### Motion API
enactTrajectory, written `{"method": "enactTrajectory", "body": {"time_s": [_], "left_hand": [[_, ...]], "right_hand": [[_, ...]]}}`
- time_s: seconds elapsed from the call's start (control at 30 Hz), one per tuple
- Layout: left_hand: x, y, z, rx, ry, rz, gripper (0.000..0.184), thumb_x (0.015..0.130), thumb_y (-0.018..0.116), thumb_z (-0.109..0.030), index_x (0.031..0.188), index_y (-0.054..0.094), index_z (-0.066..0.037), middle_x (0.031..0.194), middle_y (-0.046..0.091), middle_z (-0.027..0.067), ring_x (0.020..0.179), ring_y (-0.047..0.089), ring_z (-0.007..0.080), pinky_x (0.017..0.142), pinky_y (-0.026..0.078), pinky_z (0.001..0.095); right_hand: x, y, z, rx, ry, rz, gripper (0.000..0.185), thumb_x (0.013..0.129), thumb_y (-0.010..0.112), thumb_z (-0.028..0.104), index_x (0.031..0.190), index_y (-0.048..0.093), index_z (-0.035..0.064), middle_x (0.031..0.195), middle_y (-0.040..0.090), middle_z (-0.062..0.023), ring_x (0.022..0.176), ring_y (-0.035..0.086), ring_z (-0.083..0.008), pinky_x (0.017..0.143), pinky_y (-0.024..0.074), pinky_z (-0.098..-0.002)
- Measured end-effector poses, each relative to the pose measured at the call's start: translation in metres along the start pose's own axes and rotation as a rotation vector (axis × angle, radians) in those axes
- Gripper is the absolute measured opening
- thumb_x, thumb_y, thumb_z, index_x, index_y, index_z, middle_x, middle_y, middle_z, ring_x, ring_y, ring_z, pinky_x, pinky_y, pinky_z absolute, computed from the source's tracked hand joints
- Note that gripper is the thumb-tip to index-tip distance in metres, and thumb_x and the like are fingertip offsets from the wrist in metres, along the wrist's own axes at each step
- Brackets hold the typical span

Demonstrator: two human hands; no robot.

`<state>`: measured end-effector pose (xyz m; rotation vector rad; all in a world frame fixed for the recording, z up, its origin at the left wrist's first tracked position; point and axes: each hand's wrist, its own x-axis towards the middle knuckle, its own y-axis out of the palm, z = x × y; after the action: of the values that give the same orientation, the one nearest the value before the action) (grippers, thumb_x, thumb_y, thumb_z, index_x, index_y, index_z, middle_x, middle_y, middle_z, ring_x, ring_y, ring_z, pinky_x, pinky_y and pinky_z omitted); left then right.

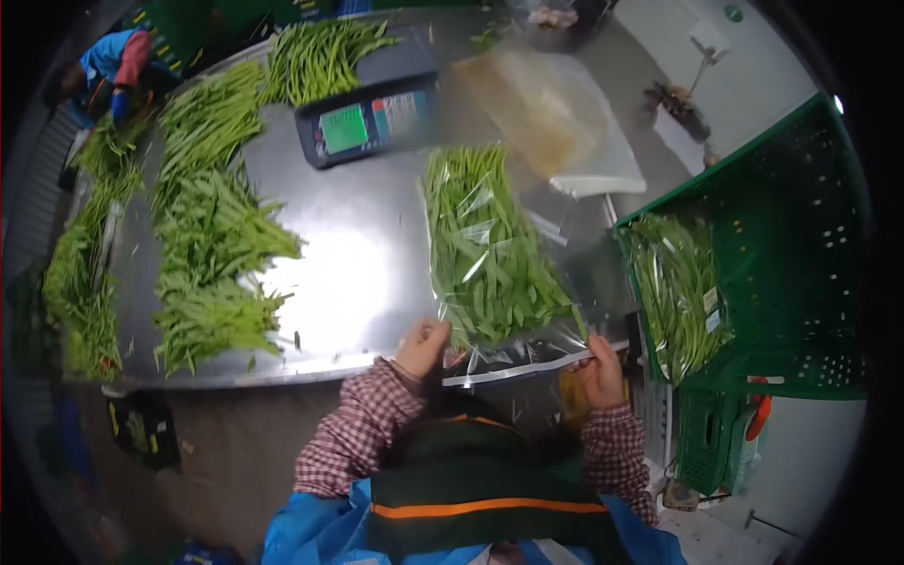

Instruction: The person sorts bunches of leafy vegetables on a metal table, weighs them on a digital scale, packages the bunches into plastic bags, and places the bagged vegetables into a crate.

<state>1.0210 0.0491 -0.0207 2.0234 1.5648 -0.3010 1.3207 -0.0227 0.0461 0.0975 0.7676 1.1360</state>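
A clear plastic bag (pixel 494 254) full of leafy green stems lies on the metal table, its near edge by the table's front rim. My left hand (pixel 423 347) pinches the bag's near left corner. At the near right corner, my right hand (pixel 601 373) has its fingers closed on the plastic. The stems inside point away from me, leaves toward me. Beyond the bag, to the left, stands a digital scale (pixel 363 122) with a lit green display and a bunch of greens (pixel 320 61) on it.
Loose bunches of greens (pixel 217 231) line the left of the metal table (pixel 353 226). Flat plastic bags (pixel 556 113) lie at the back right. A green crate (pixel 782 254) on the right holds a bagged bunch (pixel 673 292). Another person (pixel 118 61) bends over greens at far left.
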Motion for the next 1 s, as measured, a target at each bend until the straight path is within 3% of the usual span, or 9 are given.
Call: {"method": "enactTrajectory", "body": {"time_s": [0.07,0.13,0.2,0.23,0.33,0.4,0.53,0.77,1.0], "left_hand": [[-0.035,0.007,-0.006,-0.09,-0.145,0.01,0.016,0.088,0.055,-0.018,0.088,0.045,-0.005,0.075,0.056,0.0056,0.061,0.057,0.0109,0.053,0.05,0.0245],[-0.044,0.006,0.031,0.069,-0.179,0.038,0.018,0.088,0.054,-0.016,0.093,0.041,-0.004,0.079,0.058,0.0083,0.069,0.062,0.017,0.057,0.053,0.0291],[-0.057,0.011,0.065,-0.041,-0.292,-0.05,0.032,0.088,0.054,-0.016,0.11,0.036,-0.002,0.089,0.06,0.0126,0.079,0.064,0.0233,0.062,0.053,0.0317],[-0.068,0.015,0.073,-0.038,-0.274,-0.083,0.033,0.088,0.054,-0.017,0.112,0.039,-0.001,0.089,0.06,0.0114,0.079,0.063,0.0209,0.064,0.052,0.03],[-0.08,0.02,0.105,0.053,-0.093,-0.072,0.031,0.088,0.055,-0.02,0.11,0.049,0.002,0.089,0.061,0.0075,0.078,0.06,0.0132,0.067,0.049,0.0251],[-0.084,0.02,0.111,0.119,-0.138,-0.057,0.026,0.089,0.055,-0.023,0.095,0.061,0.002,0.086,0.061,0.0024,0.074,0.054,0.0056,0.067,0.044,0.0201],[-0.087,0.024,0.109,0.067,-0.066,-0.129,0.026,0.089,0.054,-0.022,0.096,0.06,0.002,0.082,0.061,0.0006,0.074,0.053,0.0058,0.068,0.043,0.0195],[-0.096,0.018,0.126,-0.073,-0.121,-0.094,0.027,0.09,0.052,-0.024,0.095,0.061,0.002,0.082,0.063,0.0023,0.072,0.055,0.0058,0.066,0.044,0.02],[-0.094,0.018,0.133,0.032,-0.055,-0.22,0.025,0.09,0.052,-0.02,0.096,0.059,0.004,0.085,0.064,0.006,0.074,0.058,0.0111,0.069,0.047,0.024]], "right_hand": [[-0.008,-0.022,-0.003,-0.2,0.125,-0.013,0.015,0.087,0.055,0.02,0.078,0.05,0.0092,0.063,0.051,-0.0017,0.059,0.053,-0.0137,0.055,0.0456,-0.0297],[0.002,-0.068,-0.041,-0.614,0.184,-0.275,0.013,0.086,0.056,0.019,0.082,0.053,0.0075,0.067,0.053,-0.0013,0.063,0.055,-0.0128,0.057,0.0461,-0.0267],[-0.002,-0.131,-0.086,-1.111,-0.29,-0.343,0.012,0.085,0.057,0.017,0.088,0.054,0.0051,0.072,0.056,-0.0019,0.067,0.056,-0.0115,0.059,0.0452,-0.023],[-0.015,-0.115,-0.079,-0.848,-0.214,-0.35,0.013,0.085,0.056,0.013,0.093,0.054,0.0029,0.078,0.058,-0.0028,0.069,0.055,-0.0109,0.061,0.0444,-0.0222],[-0.022,-0.073,-0.075,-0.757,-0.229,-0.201,0.013,0.086,0.055,0.012,0.093,0.054,0.0005,0.081,0.058,-0.0021,0.071,0.055,-0.0095,0.062,0.0443,-0.0219],[-0.027,-0.004,-0.061,-0.882,-0.269,0.106,0.01,0.085,0.055,0.01,0.09,0.056,0.0005,0.081,0.058,-0.0041,0.07,0.056,-0.0113,0.061,0.0451,-0.0234],[-0.039,0.041,-0.097,-1.309,-0.599,0.614,0.008,0.077,0.061,0.01,0.084,0.061,0.0066,0.08,0.059,-0.0071,0.077,0.057,-0.0235,0.072,0.0419,-0.0327],[-0.055,0.049,-0.129,-1.429,-0.832,0.61,0.009,0.074,0.062,0.012,0.081,0.059,0.0078,0.075,0.055,-0.0055,0.077,0.055,-0.0237,0.073,0.0386,-0.0349],[-0.059,0.034,-0.125,-1.537,-0.989,0.852,0.004,0.075,0.057,0.011,0.076,0.053,0.0084,0.073,0.05,-0.0057,0.073,0.053,-0.0235,0.067,0.0372,-0.0366]]}}
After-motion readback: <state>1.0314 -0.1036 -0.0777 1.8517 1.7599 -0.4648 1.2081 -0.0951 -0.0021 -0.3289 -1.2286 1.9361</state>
